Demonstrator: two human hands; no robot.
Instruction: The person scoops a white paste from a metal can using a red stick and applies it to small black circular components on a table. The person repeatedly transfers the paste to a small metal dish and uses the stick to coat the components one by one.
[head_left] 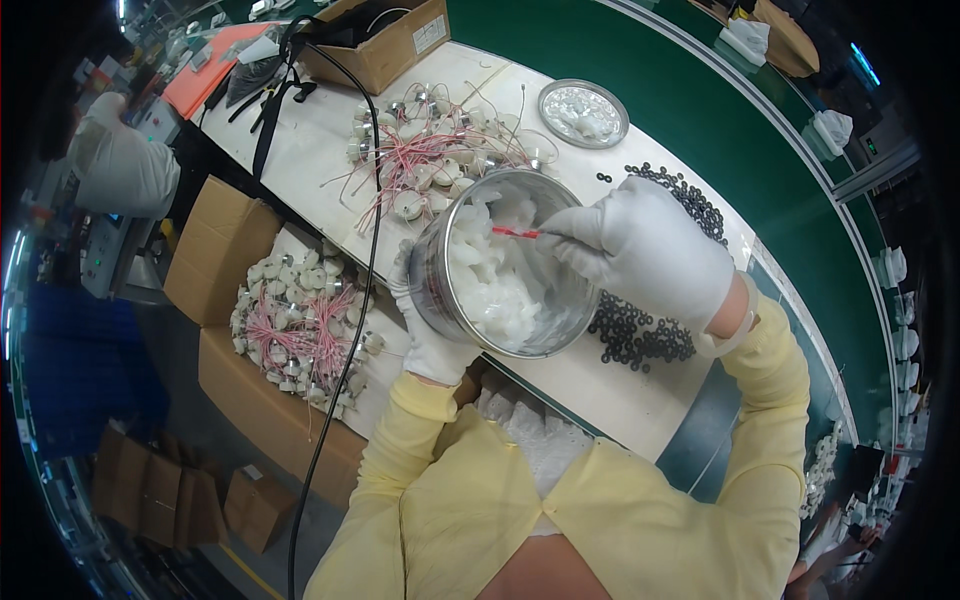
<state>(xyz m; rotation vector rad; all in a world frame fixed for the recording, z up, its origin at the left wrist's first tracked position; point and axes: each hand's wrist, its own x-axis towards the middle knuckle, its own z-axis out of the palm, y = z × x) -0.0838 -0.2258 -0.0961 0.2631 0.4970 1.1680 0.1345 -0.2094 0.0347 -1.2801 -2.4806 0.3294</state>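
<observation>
My left hand (pixel 437 347), in a white glove, is wrapped round the side of a metal can (pixel 432 285) and keeps it tilted. Lumpy white grease (pixel 490 285) fills much of the can and clings to its inner wall. Over the mouth of the can, my right hand (pixel 650 250), also gloved, is closed on a thin red stick (pixel 515 233). The stick's red end shows above the grease; the rest is hidden by my fingers. Whether its tip touches the grease I cannot tell.
A grease-smeared lid (pixel 584 113) lies beyond the can. Small black rings (pixel 640 340) are scattered at right. White parts with pink wires (pixel 430 160) are heaped behind; more fill a cardboard box (pixel 225 365) at left. A black cable (pixel 375 200) crosses the view. A green conveyor (pixel 700 110) runs alongside.
</observation>
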